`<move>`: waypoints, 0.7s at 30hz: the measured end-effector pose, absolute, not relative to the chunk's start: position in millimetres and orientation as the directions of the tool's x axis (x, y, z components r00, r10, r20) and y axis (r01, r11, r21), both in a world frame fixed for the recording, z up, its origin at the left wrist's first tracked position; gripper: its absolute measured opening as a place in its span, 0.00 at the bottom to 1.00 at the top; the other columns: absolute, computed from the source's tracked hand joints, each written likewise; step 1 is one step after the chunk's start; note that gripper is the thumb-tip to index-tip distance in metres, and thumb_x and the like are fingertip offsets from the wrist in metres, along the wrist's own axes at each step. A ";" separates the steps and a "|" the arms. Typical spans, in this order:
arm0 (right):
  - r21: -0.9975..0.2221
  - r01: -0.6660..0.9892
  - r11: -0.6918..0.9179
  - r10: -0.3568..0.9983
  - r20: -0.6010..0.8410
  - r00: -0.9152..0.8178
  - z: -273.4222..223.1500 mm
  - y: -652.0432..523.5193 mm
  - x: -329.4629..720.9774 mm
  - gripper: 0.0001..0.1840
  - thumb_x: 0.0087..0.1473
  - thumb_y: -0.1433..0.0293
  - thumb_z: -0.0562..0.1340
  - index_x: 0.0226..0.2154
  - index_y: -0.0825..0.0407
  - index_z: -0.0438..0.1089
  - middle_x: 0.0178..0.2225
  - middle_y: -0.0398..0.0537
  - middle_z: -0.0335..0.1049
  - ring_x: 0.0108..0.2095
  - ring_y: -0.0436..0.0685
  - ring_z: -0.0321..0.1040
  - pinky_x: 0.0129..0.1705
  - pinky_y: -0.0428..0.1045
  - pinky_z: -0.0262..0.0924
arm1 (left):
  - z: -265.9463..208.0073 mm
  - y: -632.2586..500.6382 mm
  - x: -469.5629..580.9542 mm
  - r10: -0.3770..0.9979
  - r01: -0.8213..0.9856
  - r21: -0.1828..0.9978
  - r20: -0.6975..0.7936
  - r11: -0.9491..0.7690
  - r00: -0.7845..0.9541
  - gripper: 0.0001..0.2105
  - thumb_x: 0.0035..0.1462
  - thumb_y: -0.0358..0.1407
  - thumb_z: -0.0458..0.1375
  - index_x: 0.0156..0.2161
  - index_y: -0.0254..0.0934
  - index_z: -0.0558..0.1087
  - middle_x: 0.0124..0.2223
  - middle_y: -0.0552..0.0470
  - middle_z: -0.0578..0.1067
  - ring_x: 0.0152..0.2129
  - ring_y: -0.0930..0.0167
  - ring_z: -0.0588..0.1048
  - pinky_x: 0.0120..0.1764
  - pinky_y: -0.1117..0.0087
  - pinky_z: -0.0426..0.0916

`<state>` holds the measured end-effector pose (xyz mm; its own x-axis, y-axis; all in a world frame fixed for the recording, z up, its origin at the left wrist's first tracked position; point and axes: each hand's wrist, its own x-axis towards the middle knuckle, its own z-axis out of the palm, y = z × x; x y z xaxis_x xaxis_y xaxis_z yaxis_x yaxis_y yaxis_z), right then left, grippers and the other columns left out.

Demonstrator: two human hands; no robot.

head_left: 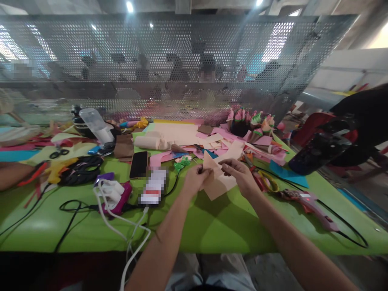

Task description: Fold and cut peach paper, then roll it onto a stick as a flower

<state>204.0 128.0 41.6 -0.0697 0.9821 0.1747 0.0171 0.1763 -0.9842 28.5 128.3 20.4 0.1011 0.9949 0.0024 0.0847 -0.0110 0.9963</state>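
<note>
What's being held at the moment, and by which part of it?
Peach paper: the left hand pinches its left edge, the right hand its right side.

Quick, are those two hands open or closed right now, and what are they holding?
Left hand: closed, pinching a pale peach, pointed-cornered sheet of paper.
Right hand: closed, fingertips gripping the same paper.
</note>
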 end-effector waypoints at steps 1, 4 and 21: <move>-0.988 0.030 0.150 0.982 0.145 -0.121 41.0 128.2 203.5 0.17 0.44 0.55 0.69 0.32 0.51 0.75 0.26 0.44 0.71 0.28 0.53 0.65 0.31 0.49 0.60 | 20.8 128.7 27.6 0.997 0.031 1.000 -0.004 0.001 0.082 0.11 0.51 0.42 0.61 0.33 0.35 0.75 0.32 0.49 0.78 0.28 0.68 0.73 0.31 0.70 0.65; -0.990 0.045 0.132 0.977 0.123 -0.172 37.3 129.0 201.9 0.18 0.41 0.55 0.71 0.27 0.51 0.74 0.25 0.45 0.71 0.26 0.52 0.64 0.30 0.49 0.60 | 21.9 129.3 26.0 0.998 -0.041 0.999 0.012 -0.009 0.065 0.11 0.49 0.42 0.64 0.32 0.35 0.76 0.32 0.49 0.78 0.29 0.68 0.73 0.34 0.70 0.65; -0.981 -0.022 0.191 0.979 0.192 -0.068 32.8 131.9 207.1 0.10 0.40 0.65 0.68 0.30 0.50 0.78 0.26 0.45 0.74 0.27 0.53 0.65 0.30 0.49 0.58 | 25.2 124.7 29.4 0.983 -0.266 0.949 -0.143 0.168 0.113 0.08 0.45 0.37 0.66 0.32 0.36 0.77 0.28 0.53 0.77 0.23 0.72 0.74 0.28 0.72 0.68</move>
